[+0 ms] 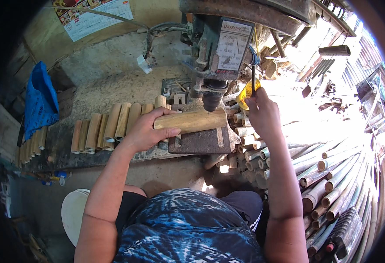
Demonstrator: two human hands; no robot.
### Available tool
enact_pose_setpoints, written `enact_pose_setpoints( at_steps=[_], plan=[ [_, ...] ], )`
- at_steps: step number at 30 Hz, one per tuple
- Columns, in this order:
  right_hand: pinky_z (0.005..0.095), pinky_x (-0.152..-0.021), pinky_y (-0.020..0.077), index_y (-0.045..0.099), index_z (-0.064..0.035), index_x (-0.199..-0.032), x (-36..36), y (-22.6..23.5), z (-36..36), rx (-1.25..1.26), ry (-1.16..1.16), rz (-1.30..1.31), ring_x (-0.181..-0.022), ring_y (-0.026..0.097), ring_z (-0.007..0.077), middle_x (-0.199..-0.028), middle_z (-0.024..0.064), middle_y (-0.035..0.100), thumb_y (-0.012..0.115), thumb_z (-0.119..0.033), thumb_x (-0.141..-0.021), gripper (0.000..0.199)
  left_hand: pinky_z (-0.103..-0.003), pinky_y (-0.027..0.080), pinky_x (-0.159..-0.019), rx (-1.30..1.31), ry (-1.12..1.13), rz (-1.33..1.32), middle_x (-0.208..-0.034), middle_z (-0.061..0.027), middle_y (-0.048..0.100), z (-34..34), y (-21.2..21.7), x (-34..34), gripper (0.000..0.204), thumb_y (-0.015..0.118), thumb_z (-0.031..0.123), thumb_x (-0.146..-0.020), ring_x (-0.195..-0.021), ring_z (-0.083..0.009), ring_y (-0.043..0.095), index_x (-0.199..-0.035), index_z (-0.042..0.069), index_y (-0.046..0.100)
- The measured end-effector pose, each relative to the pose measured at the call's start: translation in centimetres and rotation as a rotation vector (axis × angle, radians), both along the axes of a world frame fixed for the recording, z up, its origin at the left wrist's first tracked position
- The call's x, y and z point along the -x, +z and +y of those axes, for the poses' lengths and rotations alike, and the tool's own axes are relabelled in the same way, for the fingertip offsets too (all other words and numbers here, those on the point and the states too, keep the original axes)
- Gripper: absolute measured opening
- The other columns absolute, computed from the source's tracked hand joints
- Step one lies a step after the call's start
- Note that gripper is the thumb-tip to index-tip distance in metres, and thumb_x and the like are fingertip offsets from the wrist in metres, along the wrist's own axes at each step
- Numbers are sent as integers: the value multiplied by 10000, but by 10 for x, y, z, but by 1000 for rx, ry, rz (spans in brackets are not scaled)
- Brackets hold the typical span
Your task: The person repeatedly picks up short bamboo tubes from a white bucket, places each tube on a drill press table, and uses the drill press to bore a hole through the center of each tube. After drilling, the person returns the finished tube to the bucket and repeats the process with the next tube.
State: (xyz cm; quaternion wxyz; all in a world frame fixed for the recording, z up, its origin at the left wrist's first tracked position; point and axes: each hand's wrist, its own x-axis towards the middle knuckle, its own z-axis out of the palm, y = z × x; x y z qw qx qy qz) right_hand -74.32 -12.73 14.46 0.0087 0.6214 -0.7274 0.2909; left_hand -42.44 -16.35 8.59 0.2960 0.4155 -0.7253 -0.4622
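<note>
Bamboo section (191, 120) — a short, pale, round length — lies crosswise on the rusty drill-press table (203, 140), directly under the chuck (213, 97) of the drill press (221, 48). The left hand (146, 131) is closed around its near end, fingers wrapped over the top and thumb along the underside, pinning it to the plate. The right hand (262, 111) is up beside the machine head, closed on the thin feed lever (253, 79), next to a yellow tag (245, 94) hanging there.

Beyond the left hand's knuckles a row of cut bamboo pieces (109, 125) lies side by side on the sawdust-covered bench (113, 87). Below and to the outside of the right forearm, a stack of bamboo poles (333, 184) fans out with cut ends facing up. A blue cloth (39, 101) hangs well off beyond the left elbow.

The main risk, as I judge it, is the round piece rolling or spinning when the bit bites — nothing but one hand holds it, with no visible clamp or cradle. If it twists, the fingers sit close to the chuck and could be pulled in or struck. Thin bamboo wall may also split under hard feed, and strong glare on the right hand's side hides detail there.
</note>
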Motion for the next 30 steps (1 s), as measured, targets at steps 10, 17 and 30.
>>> enact_pose_setpoints(
  at_steps=[10, 17, 30],
  plan=[
    [349, -736, 503, 666, -16, -1222, 12, 93, 81, 82, 59, 214, -749, 637, 195, -845, 143, 687, 548, -205, -1014, 305, -313, 498, -856, -5, 4, 42, -1099, -73, 691, -3, -8, 1, 584, 858, 346, -823, -973, -154, 621, -1293, 70, 649],
    [301, -610, 463, 724, -65, -1204, 4, 133, 51, 348, -95, 150, -589, 533, 102, -746, 48, 637, 563, -327, -1020, 358, -279, 515, -764, -36, -6, 48, -1034, -51, 697, -4, -4, 11, 591, 860, 347, -824, -871, -113, 624, -1302, 76, 640],
    [418, -692, 525, 721, -11, -1042, -7, 107, 71, 395, -9, 155, -719, 680, 356, -801, 204, 691, 555, -204, -1013, 256, -310, 519, -870, 25, -15, 22, -1078, -90, 717, -4, -4, 15, 616, 850, 407, -818, -978, -160, 654, -1291, 68, 646]
  ],
)
